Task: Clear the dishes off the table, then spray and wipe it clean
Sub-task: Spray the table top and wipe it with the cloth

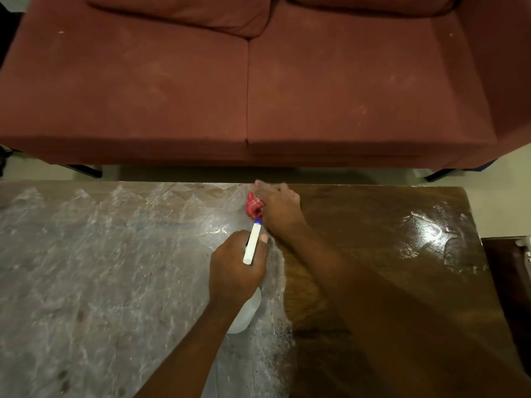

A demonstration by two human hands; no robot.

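The dark wooden table (388, 254) fills the lower half of the view. Its left part is covered in whitish, streaky spray film, while the right part looks dark and glossy. My left hand (235, 268) grips a white spray bottle (244, 314) around its neck, above the table's middle, with the white nozzle with its blue tip (253, 242) pointing away from me. My right hand (278, 208) presses a crumpled red cloth (253, 205) onto the table near the far edge, just beyond the nozzle. No dishes are in view.
A dark red two-seat sofa (247, 81) stands just past the table's far edge, with a strip of pale floor (43, 172) between them. A dark piece of furniture (511, 282) sits beside the table's right edge.
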